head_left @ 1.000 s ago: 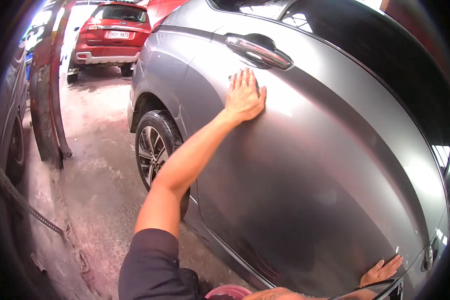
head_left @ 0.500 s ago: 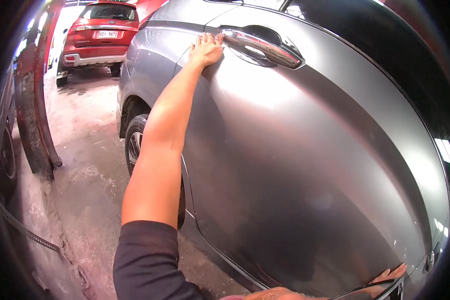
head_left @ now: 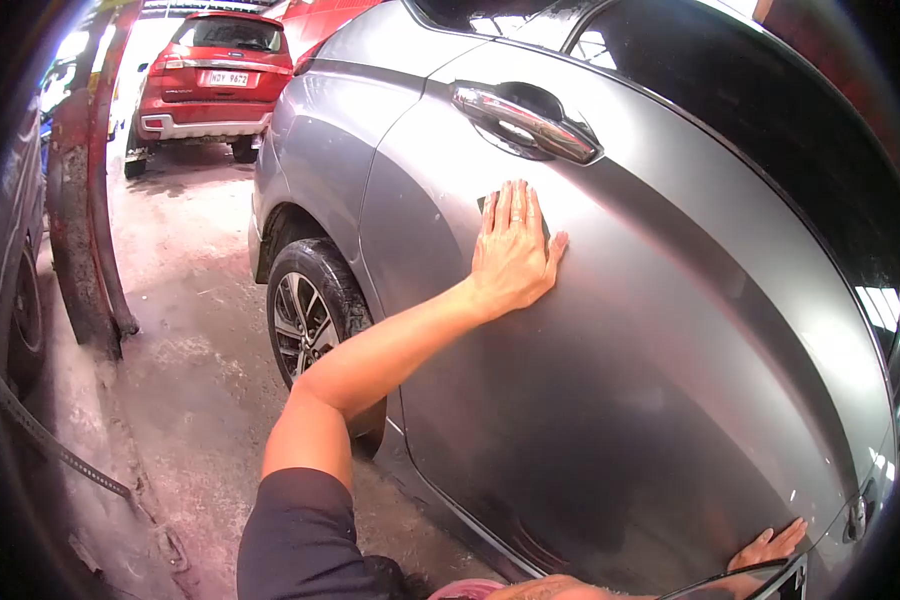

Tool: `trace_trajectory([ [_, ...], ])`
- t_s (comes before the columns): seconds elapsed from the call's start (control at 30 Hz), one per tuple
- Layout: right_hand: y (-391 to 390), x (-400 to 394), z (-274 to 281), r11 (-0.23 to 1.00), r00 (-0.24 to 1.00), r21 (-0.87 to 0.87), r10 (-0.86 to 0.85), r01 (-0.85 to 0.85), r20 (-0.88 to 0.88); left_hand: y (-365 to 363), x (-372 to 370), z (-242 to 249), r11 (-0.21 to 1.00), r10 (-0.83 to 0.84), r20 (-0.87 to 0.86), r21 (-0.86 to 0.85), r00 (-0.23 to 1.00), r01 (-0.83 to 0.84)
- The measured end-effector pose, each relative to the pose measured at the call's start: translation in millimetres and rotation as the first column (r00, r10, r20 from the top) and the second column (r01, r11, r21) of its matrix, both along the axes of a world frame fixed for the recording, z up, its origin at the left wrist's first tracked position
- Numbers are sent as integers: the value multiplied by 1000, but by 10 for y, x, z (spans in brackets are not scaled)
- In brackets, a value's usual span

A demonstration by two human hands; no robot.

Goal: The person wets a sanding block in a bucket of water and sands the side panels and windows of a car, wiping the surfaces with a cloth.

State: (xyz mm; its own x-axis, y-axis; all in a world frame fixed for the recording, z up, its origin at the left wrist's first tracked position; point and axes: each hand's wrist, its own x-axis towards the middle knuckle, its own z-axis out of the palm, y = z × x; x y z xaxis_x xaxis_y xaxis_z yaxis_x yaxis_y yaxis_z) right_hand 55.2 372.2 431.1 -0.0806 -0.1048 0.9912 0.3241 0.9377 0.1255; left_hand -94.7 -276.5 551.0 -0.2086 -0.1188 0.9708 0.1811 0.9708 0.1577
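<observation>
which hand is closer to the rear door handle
Left. The left hand is just below the handle; the right hand is much farther away, toward the front edge of the door.

A blotchy concrete floor (head_left: 200,290) is bearing a gray car (head_left: 610,340), whose rear wheel (head_left: 306,316) is showing, and a red SUV (head_left: 215,95) farther back. Toward the left edge, a scuffed post (head_left: 78,240) is standing on it, near another vehicle's wheel (head_left: 27,310).

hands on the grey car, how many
2: the left hand below the chrome door handle; the right hand low on the door, toward the picture's bottom right. The car's far side is hidden.
</observation>
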Motion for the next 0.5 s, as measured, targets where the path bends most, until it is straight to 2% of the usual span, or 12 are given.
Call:
trace_trajectory([
  [0.07, 4, 13, 12, 1000, 999, 16, 23, -23, -27, -161, -46, 65, 1000, 8, 27, 12, 1000, -9],
  [0.13, 5, -42, 21, 998, 997, 27, 58, -57, -41, -609, -107, 276, 979, 59, 178, 180, 982, -91],
  [0.2, -2, -20, -6, 1000, 999, 17, 14, -13, -40, -1064, -284, 488, 955, -82, 187, 295, 979, 23],
  [0.27, 7, 2, -2, 1000, 1000, 9, -22, 22, -20, -1148, -277, 676, 946, 3, 253, 312, 967, -85],
  [0.37, -21, 5, -9, 999, 999, -14, -46, 46, -8, -1300, -336, 829, 928, -13, 316, 357, 949, -106],
  [0.5, -56, -6, 7, 1000, 1000, -23, -14, 13, -28, -1237, -404, 841, 888, -88, 299, 456, 950, -61],
])
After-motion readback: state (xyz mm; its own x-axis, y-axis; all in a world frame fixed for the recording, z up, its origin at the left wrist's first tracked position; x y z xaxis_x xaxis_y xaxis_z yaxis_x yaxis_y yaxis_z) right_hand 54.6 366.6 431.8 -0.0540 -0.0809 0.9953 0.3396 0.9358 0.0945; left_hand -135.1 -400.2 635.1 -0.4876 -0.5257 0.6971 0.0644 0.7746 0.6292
